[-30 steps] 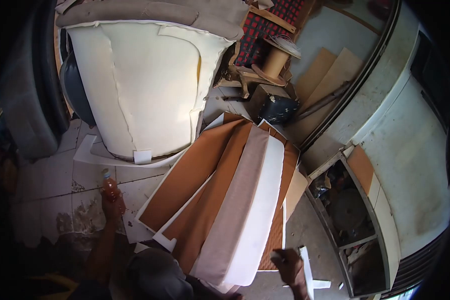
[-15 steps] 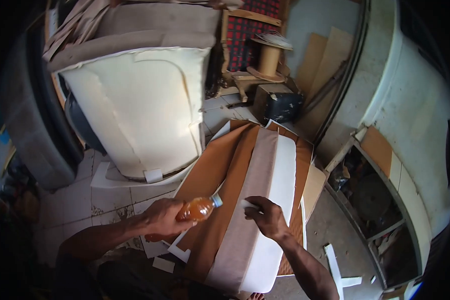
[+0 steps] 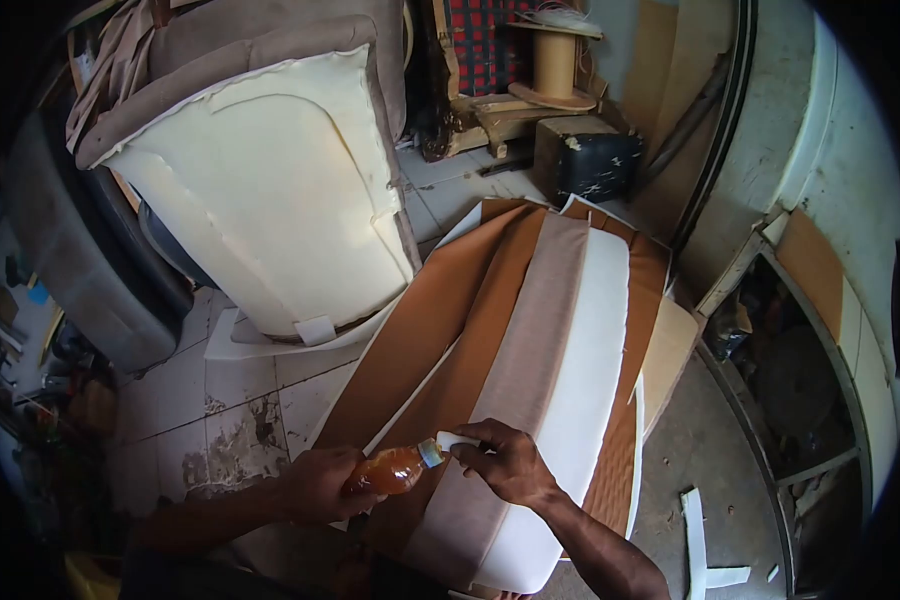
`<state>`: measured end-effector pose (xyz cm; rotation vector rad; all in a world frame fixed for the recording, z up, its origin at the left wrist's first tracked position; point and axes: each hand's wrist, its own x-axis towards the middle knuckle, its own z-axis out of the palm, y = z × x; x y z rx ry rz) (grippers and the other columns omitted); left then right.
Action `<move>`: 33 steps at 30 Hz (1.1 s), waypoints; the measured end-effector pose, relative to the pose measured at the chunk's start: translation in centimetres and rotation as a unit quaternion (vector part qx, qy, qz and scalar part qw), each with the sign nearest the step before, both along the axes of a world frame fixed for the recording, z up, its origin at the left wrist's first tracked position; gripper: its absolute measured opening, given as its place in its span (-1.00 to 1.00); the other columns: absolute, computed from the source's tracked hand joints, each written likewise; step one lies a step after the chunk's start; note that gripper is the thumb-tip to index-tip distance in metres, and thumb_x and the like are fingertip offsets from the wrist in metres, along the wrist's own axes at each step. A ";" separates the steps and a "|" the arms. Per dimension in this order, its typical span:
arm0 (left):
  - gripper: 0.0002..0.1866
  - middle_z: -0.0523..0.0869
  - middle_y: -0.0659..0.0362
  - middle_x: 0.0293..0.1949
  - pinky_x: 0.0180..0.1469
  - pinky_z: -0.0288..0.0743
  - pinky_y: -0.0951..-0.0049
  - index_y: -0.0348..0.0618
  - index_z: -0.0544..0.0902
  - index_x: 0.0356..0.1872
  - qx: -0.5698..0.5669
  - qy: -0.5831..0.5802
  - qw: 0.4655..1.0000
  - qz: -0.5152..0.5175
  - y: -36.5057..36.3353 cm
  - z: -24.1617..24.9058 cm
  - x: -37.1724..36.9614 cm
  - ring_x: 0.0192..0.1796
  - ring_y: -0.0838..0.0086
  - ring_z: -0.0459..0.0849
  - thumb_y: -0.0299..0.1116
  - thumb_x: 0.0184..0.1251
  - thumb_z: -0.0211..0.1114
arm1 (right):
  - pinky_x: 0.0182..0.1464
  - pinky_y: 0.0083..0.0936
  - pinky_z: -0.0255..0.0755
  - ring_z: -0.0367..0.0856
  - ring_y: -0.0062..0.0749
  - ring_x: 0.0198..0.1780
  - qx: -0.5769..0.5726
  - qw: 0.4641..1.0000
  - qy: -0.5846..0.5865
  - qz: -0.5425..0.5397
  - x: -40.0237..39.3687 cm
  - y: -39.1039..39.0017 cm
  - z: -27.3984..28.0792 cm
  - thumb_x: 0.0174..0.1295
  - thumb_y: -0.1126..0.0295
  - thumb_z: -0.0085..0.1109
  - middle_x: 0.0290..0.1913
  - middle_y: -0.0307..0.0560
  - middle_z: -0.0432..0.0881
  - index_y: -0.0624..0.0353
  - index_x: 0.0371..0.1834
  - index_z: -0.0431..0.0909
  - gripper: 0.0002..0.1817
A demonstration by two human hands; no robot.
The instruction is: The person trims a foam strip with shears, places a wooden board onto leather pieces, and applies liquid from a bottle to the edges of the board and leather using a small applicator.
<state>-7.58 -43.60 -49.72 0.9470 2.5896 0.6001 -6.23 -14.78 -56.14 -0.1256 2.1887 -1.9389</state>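
My left hand point(image 3: 322, 484) is wrapped round a clear bottle point(image 3: 390, 470) of orange-brown liquid, tilted with its pale cap end to the right. A small white piece point(image 3: 454, 440) is pinched in my right hand point(image 3: 505, 462), right at the bottle's neck. Below both hands lies a long cushion piece with a grey-brown fabric strip point(image 3: 530, 330) and a white padded side point(image 3: 592, 340). Brown material point(image 3: 420, 330) is spread beneath it.
A large cream foam-covered seat part point(image 3: 260, 200) stands at the upper left. Behind are a wooden spool point(image 3: 555, 68) and a black box point(image 3: 592, 165). An open-framed cabinet point(image 3: 790, 370) is at the right, with white scraps point(image 3: 695, 540) on the floor.
My right hand has brought the white piece leftward to the bottle's neck. Both hands sit lower in view, and the camera view has shifted.
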 end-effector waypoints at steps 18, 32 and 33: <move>-0.48 0.75 -0.05 -0.25 -0.12 0.62 0.17 -0.17 0.64 -0.16 -0.169 -0.083 0.948 0.257 -4.1 -2.0 3.1 -0.19 0.06 0.77 0.11 0.16 0.44 | -0.13 -0.40 0.65 0.73 -0.38 -0.23 0.033 0.997 -0.037 0.056 -9.6 5.4 -6.0 0.45 0.30 0.12 -0.21 -0.04 0.75 0.26 0.09 0.66 -0.69; -0.44 0.74 0.10 -0.27 -0.19 0.60 0.31 -0.16 0.62 -0.09 0.090 -0.198 0.898 0.383 -11.9 -4.5 10.4 -0.21 0.36 0.77 -0.02 0.01 0.62 | 0.09 -0.26 0.54 0.69 -0.03 0.00 0.313 0.907 0.223 -0.171 -24.3 13.4 -15.3 0.26 0.36 0.23 -0.08 0.10 0.72 0.10 -0.02 0.73 -0.74; -0.45 0.73 0.08 -0.26 -0.19 0.60 0.30 -0.16 0.61 -0.09 0.072 -0.191 0.909 0.364 -11.5 -4.2 9.9 -0.21 0.32 0.77 -0.03 0.02 0.62 | 0.10 -0.26 0.53 0.69 -0.03 0.01 0.305 0.913 0.201 -0.183 -24.1 13.2 -14.8 0.26 0.36 0.23 -0.07 0.10 0.72 0.10 -0.02 0.73 -0.74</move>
